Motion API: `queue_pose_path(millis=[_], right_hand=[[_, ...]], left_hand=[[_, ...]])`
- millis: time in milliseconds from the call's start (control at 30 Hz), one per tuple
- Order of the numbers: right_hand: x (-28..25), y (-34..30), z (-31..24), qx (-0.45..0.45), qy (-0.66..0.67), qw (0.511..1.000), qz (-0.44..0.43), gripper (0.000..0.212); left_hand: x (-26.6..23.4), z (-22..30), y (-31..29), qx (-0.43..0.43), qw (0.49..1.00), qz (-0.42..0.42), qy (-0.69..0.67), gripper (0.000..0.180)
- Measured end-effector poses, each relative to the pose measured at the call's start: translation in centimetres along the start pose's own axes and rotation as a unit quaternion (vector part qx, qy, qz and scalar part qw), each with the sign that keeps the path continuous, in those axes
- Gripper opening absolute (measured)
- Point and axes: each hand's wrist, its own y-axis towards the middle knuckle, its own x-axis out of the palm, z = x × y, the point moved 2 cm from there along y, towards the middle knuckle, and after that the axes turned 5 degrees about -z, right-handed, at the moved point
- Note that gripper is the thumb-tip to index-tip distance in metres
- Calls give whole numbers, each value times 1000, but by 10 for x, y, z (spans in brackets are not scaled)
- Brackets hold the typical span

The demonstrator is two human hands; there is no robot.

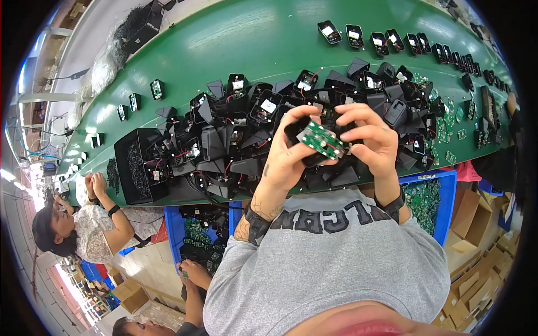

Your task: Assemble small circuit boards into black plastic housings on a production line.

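Observation:
In front of my chest, my left hand [287,151] is closed round a black plastic housing [292,130], its thumb pressed on a green circuit board [320,140] that lies tilted over the housing's opening. My right hand [371,137] is at the right side of the same piece. Its fingers are curved and apart, with the fingertips close to the housing's rim and the board's edge. Whether they touch it, I cannot make out. Below and around both hands lies a heap of black housings [213,143] with red wires and white-labelled parts.
Housings [354,36] stand in a row along the green table [246,33]. Loose circuit boards [445,120] lie right. A black box [134,168] of small dark pieces stands left. Blue bins [175,229] flank me below the table edge. Two people work at my left.

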Motion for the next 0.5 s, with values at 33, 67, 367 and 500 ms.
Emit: queue_pose_path(millis=[33, 67, 367, 500], right_hand=[[-2, 3, -2, -16, -41, 999, 5, 18], [-1, 2, -2, -14, -42, 999, 7, 18], [7, -3, 4, 4, -82, 996, 39, 15], [19, -3, 4, 48, 33, 992, 110, 5]], left_hand=[[4, 4, -1, -16, 999, 29, -22, 51], [3, 1, -1, -6, 998, 58, -21, 49], [9, -9, 2, -2, 1000, 16, 14, 55], [16, -7, 1, -28, 999, -14, 36, 60]])
